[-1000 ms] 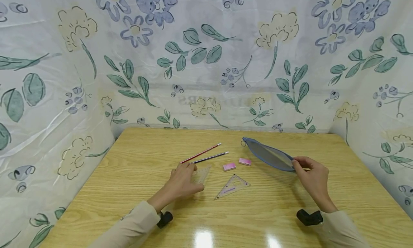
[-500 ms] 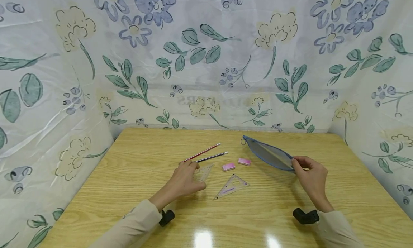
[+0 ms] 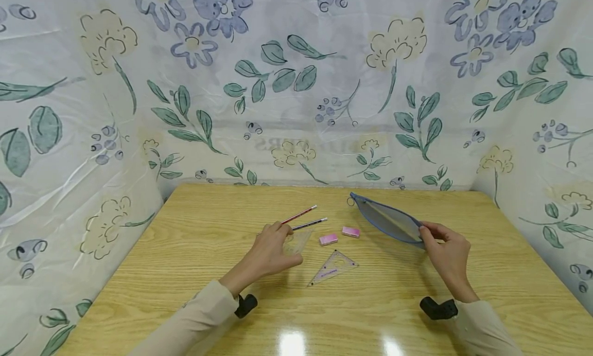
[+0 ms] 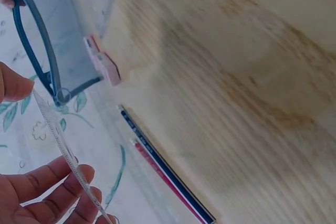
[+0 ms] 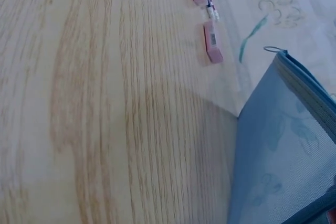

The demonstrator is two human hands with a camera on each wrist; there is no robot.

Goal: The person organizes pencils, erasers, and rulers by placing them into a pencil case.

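Wood-grain table (image 3: pixel 366 315) before floral cloth (image 3: pixel 296 114)

The beige-sleeved left arm (image 3: pixel 185 320) enters from seven o'clock and reaches toward one. The left hand (image 3: pixel 269 250), back upward, lies between six and seven o'clock in the head view, its thumb (image 4: pixel 14 86) facing the bent fingers (image 4: pixel 60 198) in a pinching hold. The beige-sleeved right arm (image 3: pixel 486 325) comes from five o'clock and slants toward eleven. At four o'clock, the right hand (image 3: pixel 448 255) grips between thumb and curled fingers, that thumb aimed toward eleven.
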